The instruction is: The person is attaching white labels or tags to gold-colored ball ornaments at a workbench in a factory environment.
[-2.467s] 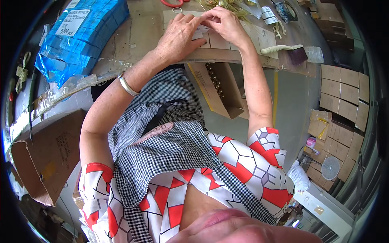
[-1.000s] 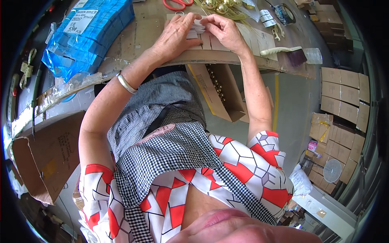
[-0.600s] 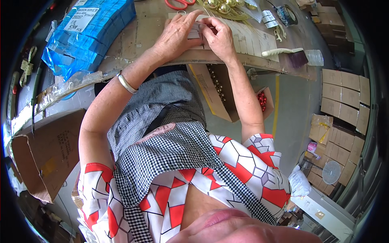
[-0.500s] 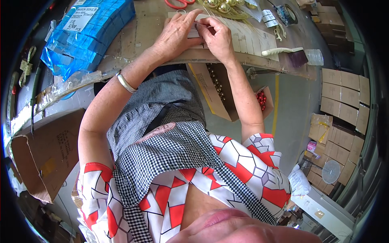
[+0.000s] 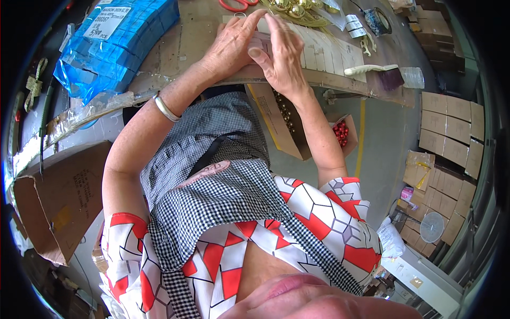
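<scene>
Both hands are close together over the near edge of the worktable (image 5: 183, 40). My left hand (image 5: 228, 48) is closed, its fingers bent and its tips partly behind the right hand; what it holds is too small or hidden to make out. My right hand (image 5: 284, 61) is beside it, fingers stretched upward and smeared by motion, thumb apart, with nothing visible in its grip. A ruled pale board (image 5: 332, 53) lies under and to the right of the hands. Gold baubles (image 5: 297, 9) with gold cords lie just beyond the fingertips, near red-handled scissors (image 5: 234, 5).
A blue plastic-wrapped pack (image 5: 125, 45) sits on the table's left. To the right lie a white-handled brush (image 5: 372, 69), a tape roll (image 5: 377, 21) and a small clear cup (image 5: 413, 77). Below the table edge are open cartons holding gold beads (image 5: 284, 111) and red berries (image 5: 340, 132).
My right hand has opened from a pinch next to the left fingers, its fingers now extended upward. The left hand has barely moved.
</scene>
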The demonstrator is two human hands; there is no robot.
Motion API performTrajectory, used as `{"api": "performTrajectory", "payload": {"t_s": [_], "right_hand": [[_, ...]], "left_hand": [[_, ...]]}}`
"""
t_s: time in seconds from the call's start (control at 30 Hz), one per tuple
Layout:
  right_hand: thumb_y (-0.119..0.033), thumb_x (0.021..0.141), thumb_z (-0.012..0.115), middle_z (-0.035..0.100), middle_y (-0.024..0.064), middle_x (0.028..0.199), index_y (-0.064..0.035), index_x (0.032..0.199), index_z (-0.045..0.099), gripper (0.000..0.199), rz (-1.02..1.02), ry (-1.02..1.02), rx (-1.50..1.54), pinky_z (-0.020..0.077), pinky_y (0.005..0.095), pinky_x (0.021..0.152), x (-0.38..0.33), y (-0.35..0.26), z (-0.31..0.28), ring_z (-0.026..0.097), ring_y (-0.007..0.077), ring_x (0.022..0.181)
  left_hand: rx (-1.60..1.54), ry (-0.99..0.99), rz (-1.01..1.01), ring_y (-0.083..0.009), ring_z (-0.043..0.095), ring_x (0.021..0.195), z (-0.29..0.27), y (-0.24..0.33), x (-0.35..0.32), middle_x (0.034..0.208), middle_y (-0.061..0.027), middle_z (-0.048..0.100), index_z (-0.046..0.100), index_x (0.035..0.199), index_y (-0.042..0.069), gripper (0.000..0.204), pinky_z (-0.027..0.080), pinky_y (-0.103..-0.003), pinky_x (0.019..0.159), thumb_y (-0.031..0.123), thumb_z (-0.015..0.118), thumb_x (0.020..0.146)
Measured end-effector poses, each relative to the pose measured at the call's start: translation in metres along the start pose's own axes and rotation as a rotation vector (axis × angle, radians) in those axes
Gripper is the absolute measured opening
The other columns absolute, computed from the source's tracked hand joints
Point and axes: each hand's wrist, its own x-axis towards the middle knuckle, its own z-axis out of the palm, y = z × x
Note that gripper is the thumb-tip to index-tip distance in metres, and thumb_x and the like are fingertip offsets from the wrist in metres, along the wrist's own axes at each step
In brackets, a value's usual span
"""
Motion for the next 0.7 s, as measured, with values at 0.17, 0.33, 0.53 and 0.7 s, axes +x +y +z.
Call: {"api": "performTrajectory", "payload": {"t_s": [0.17,0.33,0.53,0.7], "right_hand": [[-0.068,0.085,0.033,0.036,0.0232,0.139,0.0041,0.137,0.031,0.089,-0.037,-0.077,-0.087,0.0148,0.0542,0.107,-0.013,0.001,0.005,0.031,0.0332,0.133],[-0.059,0.094,0.024,0.037,0.0193,0.14,0.0025,0.137,0.032,0.075,0.128,0.119,0.527,0.0236,0.0407,0.11,0.007,0.007,-0.012,0.033,0.0285,0.132],[-0.05,0.098,0.026,0.039,0.02,0.137,0.001,0.138,0.031,0.066,0.356,0.117,0.865,0.0254,0.0358,0.109,0.028,0.011,0.015,0.036,0.0272,0.13],[-0.053,0.097,0.024,0.038,0.0213,0.137,-0.0012,0.142,0.022,0.069,0.277,0.039,1.025,0.0261,0.038,0.109,0.035,0.016,0.021,0.038,0.0284,0.128]], "left_hand": [[-0.007,0.01,0.028,-0.0309,0.052,0.102,0.002,0.0,0.0,0.103,-0.0118,0.058,0.027,0.139,0.012,0.084,0.04,-0.046,0.092,0.016,0.073,0.068],[0.006,-0.021,-0.047,-0.0305,0.052,0.101,-0.006,0.005,-0.002,0.101,-0.0119,0.059,0.028,0.138,0.011,0.084,0.04,-0.045,0.093,0.021,0.076,0.069],[-0.066,-0.068,0.003,-0.033,0.046,0.113,-0.001,0.003,0.0,0.12,-0.016,0.05,0.028,0.139,0.009,0.075,0.035,-0.045,0.1,0.02,0.069,0.077],[0.1,-0.127,0.074,-0.0346,0.039,0.119,-0.003,0.003,-0.001,0.13,-0.0174,0.039,0.027,0.14,0.008,0.073,0.032,-0.044,0.103,0.022,0.066,0.08]]}}
